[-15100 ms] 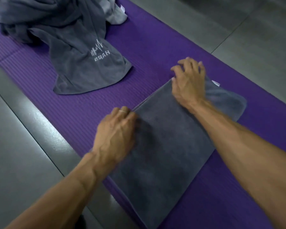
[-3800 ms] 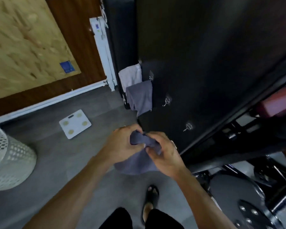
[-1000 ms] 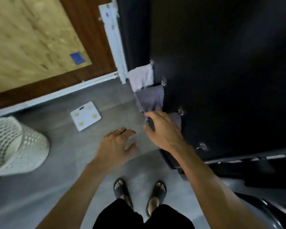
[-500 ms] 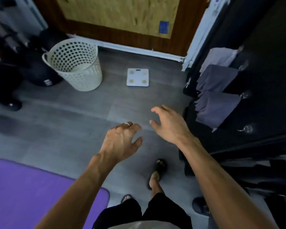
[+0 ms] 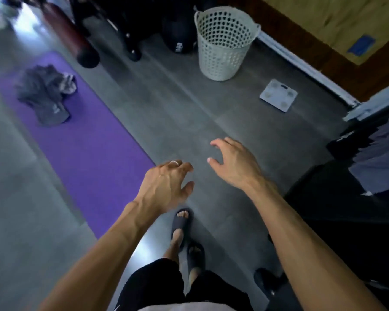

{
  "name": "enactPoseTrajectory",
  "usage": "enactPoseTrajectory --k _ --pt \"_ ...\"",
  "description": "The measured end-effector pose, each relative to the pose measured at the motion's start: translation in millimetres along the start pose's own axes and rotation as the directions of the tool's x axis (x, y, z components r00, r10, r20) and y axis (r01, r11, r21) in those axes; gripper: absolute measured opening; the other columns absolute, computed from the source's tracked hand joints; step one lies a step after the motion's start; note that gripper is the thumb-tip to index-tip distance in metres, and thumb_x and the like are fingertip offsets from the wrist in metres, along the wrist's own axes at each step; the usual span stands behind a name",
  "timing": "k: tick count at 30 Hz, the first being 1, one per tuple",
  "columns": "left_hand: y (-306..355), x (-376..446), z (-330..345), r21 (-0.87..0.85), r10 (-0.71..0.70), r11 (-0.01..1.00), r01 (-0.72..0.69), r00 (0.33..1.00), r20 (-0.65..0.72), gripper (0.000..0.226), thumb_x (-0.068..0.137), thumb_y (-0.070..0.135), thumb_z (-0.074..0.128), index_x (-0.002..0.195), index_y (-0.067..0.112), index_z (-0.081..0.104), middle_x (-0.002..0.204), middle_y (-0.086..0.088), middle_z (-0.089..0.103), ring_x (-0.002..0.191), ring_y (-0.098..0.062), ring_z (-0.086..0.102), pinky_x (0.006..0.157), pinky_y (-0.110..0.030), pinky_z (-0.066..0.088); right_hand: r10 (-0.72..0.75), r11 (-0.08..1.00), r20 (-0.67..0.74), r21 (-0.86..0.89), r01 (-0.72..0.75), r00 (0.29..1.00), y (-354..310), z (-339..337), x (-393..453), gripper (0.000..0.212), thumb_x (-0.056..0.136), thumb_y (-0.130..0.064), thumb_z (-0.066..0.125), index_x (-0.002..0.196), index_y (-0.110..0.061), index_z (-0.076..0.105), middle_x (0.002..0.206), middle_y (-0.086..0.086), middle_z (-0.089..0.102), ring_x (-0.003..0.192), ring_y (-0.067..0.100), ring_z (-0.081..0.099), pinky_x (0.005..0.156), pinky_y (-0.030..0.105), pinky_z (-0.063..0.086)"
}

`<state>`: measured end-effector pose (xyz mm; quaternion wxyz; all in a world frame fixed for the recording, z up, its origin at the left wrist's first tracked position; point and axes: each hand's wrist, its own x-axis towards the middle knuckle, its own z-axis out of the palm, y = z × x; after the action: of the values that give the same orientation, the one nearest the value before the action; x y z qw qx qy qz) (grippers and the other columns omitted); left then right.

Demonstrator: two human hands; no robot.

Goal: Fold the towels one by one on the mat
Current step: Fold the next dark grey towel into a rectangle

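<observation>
- the towels (image 5: 45,90) are a crumpled grey pile on the far end of the purple mat (image 5: 88,151), at the upper left of my view. one flat grey flap with small white lettering sticks out toward me, and a lighter piece of cloth shows at the right edge of the pile.
- the mat lies along the grey tiled floor (image 5: 222,122), and its near end reaches close to my left arm.
- my left hand (image 5: 166,185) is in the air over the floor beside the mat's near edge. the fingers are loosely bent and spread, and it holds nothing. a ring is on one finger.
- my right hand (image 5: 231,162) is just beside it, a little further forward, also with relaxed spread fingers and nothing in it. the two hands do not touch.
- both hands are well apart from the towel pile.
- below the hands i see my feet in dark slides (image 5: 182,223) on the floor, one ahead of the other, and dark shorts.
- a white perforated laundry basket (image 5: 225,43) stands upright on the floor at the top, and a white bathroom scale (image 5: 279,94) lies flat to the right of it.
- at the right edge some grey cloths (image 5: 377,158) hang on a dark surface; this part is blurred.
- dark gym items stand behind the basket, but i cannot tell exactly what they are.
</observation>
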<state>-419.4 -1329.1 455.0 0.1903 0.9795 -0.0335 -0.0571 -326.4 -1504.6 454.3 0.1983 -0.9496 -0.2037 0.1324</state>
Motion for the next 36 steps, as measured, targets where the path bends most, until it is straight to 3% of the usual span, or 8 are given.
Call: enactPoseTrajectory --k 4,9,12,16,22,25,29,36 --pt "-34.0 -72.4 0.5 -0.019 -0.109 0.994 0.108 0.994 -0.015 0.037 0.086 0.041 0.057 0.12 0.025 0.059 0.107 0.003 0.063 0.1 -0.023 0.062 0.07 -0.032 0.047 -0.111 0.994 0.067 -0.01 0.112 0.992 -57.3 36.2 -16.2 0.042 0.087 -0.035 0.063 0.125 -0.018 0.056 0.121 0.004 0.059 0.113 0.027 0.056 0.094 0.039 0.046" --pt "-95.6 -166.8 -8.7 -0.011 -0.234 0.972 0.233 0.971 -0.058 0.03 0.08 0.035 0.065 0.105 0.02 0.064 0.091 -0.002 0.063 0.081 -0.03 0.064 0.055 -0.034 0.047 -0.242 0.968 0.127 -0.03 0.248 0.962 -147.4 82.5 -30.6 0.041 0.085 -0.033 0.065 0.121 -0.015 0.059 0.114 0.007 0.062 0.108 0.03 0.058 0.089 0.04 0.048" --pt "-145.6 -223.6 -23.5 -0.016 -0.311 0.95 0.311 0.947 -0.082 0.035 0.081 0.038 0.063 0.111 0.02 0.063 0.095 -0.001 0.063 0.084 -0.029 0.065 0.059 -0.035 0.051 -0.293 0.953 0.156 -0.032 0.301 0.943 -214.3 114.8 -33.3 0.041 0.085 -0.033 0.064 0.121 -0.014 0.059 0.113 0.007 0.062 0.107 0.029 0.059 0.089 0.042 0.049" --pt "-219.9 -298.0 -53.7 -0.02 -0.386 0.922 0.387 0.912 -0.139 0.033 0.083 0.037 0.064 0.111 0.019 0.064 0.096 -0.002 0.063 0.081 -0.03 0.064 0.057 -0.03 0.041 -0.362 0.929 0.167 -0.011 0.369 0.917 -316.4 166.7 -33.4 0.039 0.084 -0.032 0.064 0.119 -0.014 0.059 0.112 0.007 0.063 0.106 0.028 0.06 0.089 0.042 0.049" --pt "-321.8 -392.6 -97.1 -0.006 -0.492 0.867 0.499 0.854 -0.17 0.032 0.086 0.038 0.06 0.112 0.02 0.063 0.1 0.0 0.062 0.083 -0.029 0.064 0.057 -0.03 0.042 -0.501 0.857 0.215 -0.01 0.515 0.838 -470.7 237.2 -24.4 0.041 0.086 -0.032 0.064 0.122 -0.014 0.058 0.115 0.007 0.062 0.106 0.028 0.06 0.09 0.041 0.049" --pt "-368.5 -421.3 -110.6 -0.02 -0.552 0.83 0.557 0.816 -0.171 0.032 0.086 0.039 0.06 0.112 0.021 0.062 0.103 0.001 0.063 0.083 -0.029 0.064 0.057 -0.028 0.04 -0.557 0.816 0.24 -0.019 0.578 0.795 -532.3 264.6 -14.0 0.041 0.087 -0.033 0.063 0.124 -0.015 0.057 0.115 0.007 0.061 0.107 0.027 0.059 0.089 0.04 0.049" --pt "-431.0 -442.3 -129.2 -0.055 -0.608 0.792 0.608 0.779 -0.153 0.033 0.085 0.038 0.06 0.113 0.022 0.063 0.104 0.0 0.064 0.087 -0.029 0.066 0.062 -0.034 0.051 -0.599 0.781 0.262 -0.016 0.624 0.756 -599.6 297.5 14.4 0.041 0.088 -0.033 0.062 0.124 -0.015 0.056 0.115 0.006 0.061 0.106 0.027 0.058 0.087 0.04 0.049" --pt "-556.4 -435.1 -177.5 -0.072 -0.652 0.757 0.649 0.745 -0.138 0.033 0.088 0.04 0.058 0.115 0.021 0.061 0.107 0.001 0.063 0.09 -0.027 0.066 0.064 -0.033 0.05 -0.599 0.777 0.306 -0.003 0.63 0.74 -713.7 341.8 94.4 0.04 0.088 -0.034 0.062 0.123 -0.014 0.057 0.113 0.007 0.06 0.105 0.028 0.057 0.086 0.04 0.048"
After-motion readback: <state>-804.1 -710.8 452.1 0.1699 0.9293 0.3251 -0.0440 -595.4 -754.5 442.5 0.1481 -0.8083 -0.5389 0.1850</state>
